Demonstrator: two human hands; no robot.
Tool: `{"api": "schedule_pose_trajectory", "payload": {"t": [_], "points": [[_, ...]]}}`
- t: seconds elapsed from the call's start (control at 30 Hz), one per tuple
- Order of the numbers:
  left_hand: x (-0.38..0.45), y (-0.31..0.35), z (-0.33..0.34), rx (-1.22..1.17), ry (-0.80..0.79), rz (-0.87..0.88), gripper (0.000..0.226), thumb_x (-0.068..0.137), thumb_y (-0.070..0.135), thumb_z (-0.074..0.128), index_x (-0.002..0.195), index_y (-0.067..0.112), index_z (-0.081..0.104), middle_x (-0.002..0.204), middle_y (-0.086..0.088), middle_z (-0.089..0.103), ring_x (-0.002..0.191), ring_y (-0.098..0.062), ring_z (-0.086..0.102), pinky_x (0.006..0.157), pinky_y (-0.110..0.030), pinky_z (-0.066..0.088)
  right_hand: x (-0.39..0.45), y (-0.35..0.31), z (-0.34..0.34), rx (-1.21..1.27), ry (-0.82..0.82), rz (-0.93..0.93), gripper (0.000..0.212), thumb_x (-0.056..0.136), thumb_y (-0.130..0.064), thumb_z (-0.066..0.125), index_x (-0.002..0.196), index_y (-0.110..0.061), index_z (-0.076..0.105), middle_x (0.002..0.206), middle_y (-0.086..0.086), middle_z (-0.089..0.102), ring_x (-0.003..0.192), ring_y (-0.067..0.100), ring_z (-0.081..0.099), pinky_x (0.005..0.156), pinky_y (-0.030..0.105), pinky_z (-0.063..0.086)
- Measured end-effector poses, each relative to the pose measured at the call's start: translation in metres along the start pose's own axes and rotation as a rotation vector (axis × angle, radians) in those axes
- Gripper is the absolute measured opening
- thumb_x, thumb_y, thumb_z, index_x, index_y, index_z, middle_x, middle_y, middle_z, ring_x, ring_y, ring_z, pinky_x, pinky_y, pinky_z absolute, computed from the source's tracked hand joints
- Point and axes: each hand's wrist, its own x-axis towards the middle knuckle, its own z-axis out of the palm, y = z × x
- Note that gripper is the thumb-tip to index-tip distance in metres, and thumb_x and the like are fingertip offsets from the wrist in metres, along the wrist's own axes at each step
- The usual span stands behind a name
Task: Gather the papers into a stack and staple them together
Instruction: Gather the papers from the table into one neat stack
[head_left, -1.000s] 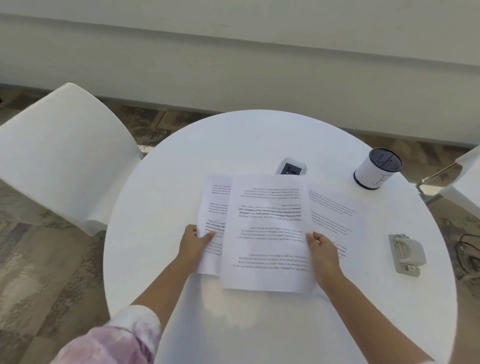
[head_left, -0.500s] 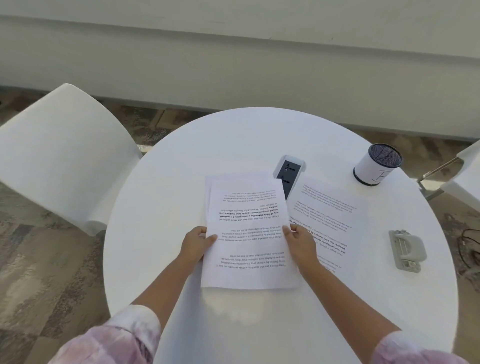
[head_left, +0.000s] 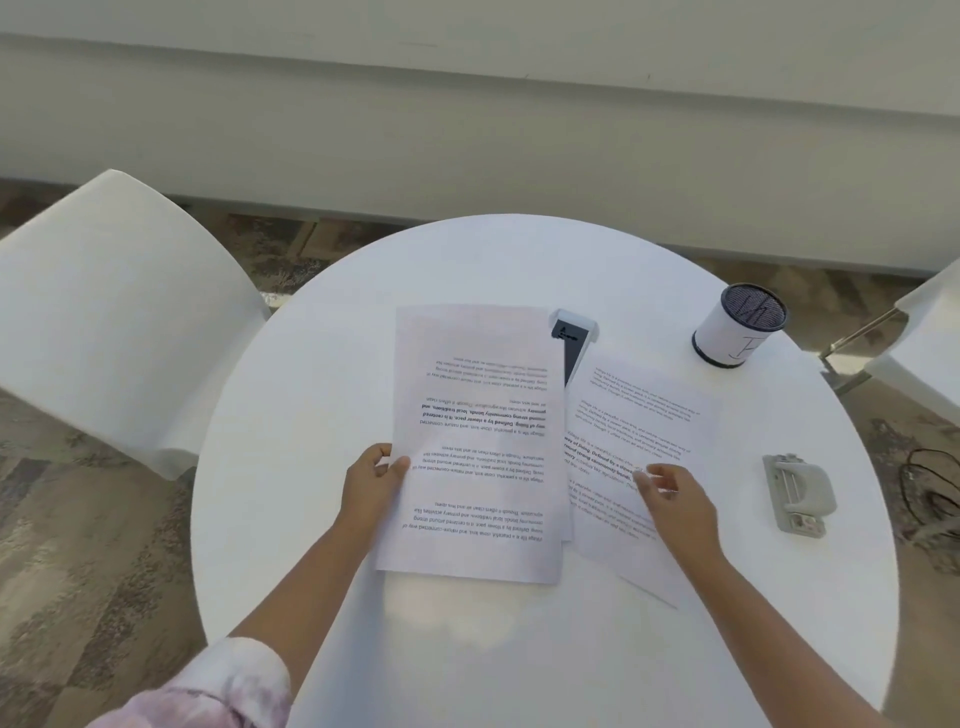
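A stack of printed papers (head_left: 475, 441) is raised a little off the round white table (head_left: 322, 467), with my left hand (head_left: 371, 480) gripping its left edge. Another printed sheet (head_left: 641, 415) lies flat and skewed to the right of the stack. My right hand (head_left: 672, 499) rests on that sheet with fingers spread, holding nothing. A white and black stapler (head_left: 571, 343) lies behind the stack, partly hidden by its top right corner.
A white cup with a dark mesh top (head_left: 737, 325) stands at the back right. A grey hole punch (head_left: 797, 493) lies near the right edge. White chairs stand at the left (head_left: 104, 322) and far right (head_left: 924, 353). Cables (head_left: 930, 488) lie on the floor.
My right hand has let go of the stack and moved right onto the skewed sheet. My left hand alone now holds the stack, which has tilted up.
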Motion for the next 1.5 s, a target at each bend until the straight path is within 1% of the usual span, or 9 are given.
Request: {"api": "schedule_pose_trajectory", "payload": {"t": [0.1, 0.17, 0.3, 0.47, 0.63, 0.9, 1.03, 1.2, 1.5], "points": [[-0.008, 0.015, 0.009, -0.060, -0.081, 0.057, 0.003, 0.090, 0.012, 0.057, 0.092, 0.014, 0.059, 0.065, 0.003, 0.071, 0.057, -0.012, 0.065, 0.056, -0.024, 0.053, -0.005, -0.022, 0.009, 0.158, -0.315, 0.028, 0.050, 0.085, -0.044, 0.058, 0.128, -0.021, 0.045, 0.115, -0.006, 0.058, 0.106, 0.015, 0.057, 0.087, 0.028, 0.045], [-0.012, 0.027, 0.015, -0.086, -0.125, 0.109, 0.004, 0.090, 0.012, 0.056, 0.092, 0.015, 0.060, 0.069, 0.002, 0.072, 0.062, -0.012, 0.066, 0.059, -0.025, 0.054, -0.007, -0.040, 0.015, 0.330, -0.430, 0.000, 0.057, 0.081, -0.050, 0.062, 0.128, -0.023, 0.046, 0.121, -0.007, 0.062, 0.110, 0.014, 0.061, 0.096, 0.036, 0.047], [-0.019, 0.053, 0.023, -0.116, -0.123, 0.235, 0.006, 0.091, 0.012, 0.055, 0.089, 0.015, 0.059, 0.092, -0.005, 0.068, 0.080, -0.018, 0.063, 0.072, -0.027, 0.053, -0.010, -0.077, 0.018, 0.449, -0.237, -0.190, 0.016, 0.089, -0.022, 0.058, 0.102, -0.032, 0.058, 0.102, -0.014, 0.067, 0.098, 0.009, 0.065, 0.081, 0.028, 0.054], [-0.026, 0.077, 0.028, -0.128, -0.106, 0.399, 0.009, 0.082, 0.026, 0.058, 0.091, 0.024, 0.056, 0.101, -0.002, 0.067, 0.092, -0.019, 0.062, 0.080, -0.033, 0.052, -0.009, -0.099, 0.013, 0.504, -0.149, -0.344, 0.020, 0.090, -0.017, 0.057, 0.109, -0.022, 0.059, 0.105, -0.011, 0.068, 0.093, 0.001, 0.066, 0.075, 0.016, 0.054], [-0.028, 0.082, 0.034, -0.153, -0.121, 0.391, 0.025, 0.081, 0.022, 0.068, 0.100, 0.026, 0.051, 0.108, 0.003, 0.067, 0.098, -0.016, 0.065, 0.082, -0.032, 0.054, -0.011, -0.095, 0.011, 0.424, -0.090, -0.384, 0.027, 0.088, -0.022, 0.060, 0.112, -0.018, 0.049, 0.109, -0.007, 0.065, 0.100, 0.010, 0.064, 0.081, 0.029, 0.055], [-0.028, 0.064, 0.038, -0.007, -0.059, 0.416, 0.026, 0.091, 0.033, 0.049, 0.095, 0.008, 0.056, 0.089, 0.002, 0.065, 0.079, -0.012, 0.060, 0.073, -0.030, 0.050, -0.013, -0.077, 0.012, 0.371, -0.070, -0.348, 0.031, 0.090, -0.023, 0.057, 0.119, -0.023, 0.046, 0.113, -0.014, 0.060, 0.107, 0.002, 0.057, 0.087, 0.020, 0.047], [-0.019, 0.057, 0.033, -0.029, 0.126, 0.380, 0.015, 0.096, 0.017, 0.045, 0.088, 0.008, 0.053, 0.082, -0.002, 0.060, 0.075, -0.015, 0.054, 0.068, -0.025, 0.045, 0.002, -0.039, 0.007, 0.116, 0.107, -0.129, 0.053, 0.085, -0.024, 0.065, 0.130, -0.011, 0.040, 0.119, 0.004, 0.054, 0.109, 0.020, 0.054, 0.089, 0.029, 0.042], [0.002, 0.029, 0.018, 0.007, 0.182, 0.124, 0.023, 0.094, 0.011, 0.044, 0.074, 0.021, 0.052, 0.085, -0.007, 0.058, 0.081, -0.022, 0.053, 0.079, -0.038, 0.045, 0.014, 0.007, -0.006, -0.458, 0.183, 0.309, 0.080, 0.074, -0.045, 0.071, 0.124, 0.007, 0.037, 0.128, 0.027, 0.041, 0.119, 0.041, 0.040, 0.092, 0.049, 0.042], [-0.001, 0.013, 0.018, 0.012, 0.151, 0.012, 0.025, 0.094, 0.008, 0.043, 0.076, 0.021, 0.052, 0.080, 0.001, 0.057, 0.084, -0.023, 0.052, 0.081, -0.035, 0.043, 0.024, 0.008, -0.003, -0.498, 0.160, 0.499, 0.086, 0.074, -0.056, 0.065, 0.125, 0.006, 0.034, 0.131, 0.021, 0.039, 0.122, 0.036, 0.040, 0.096, 0.049, 0.039]]}}
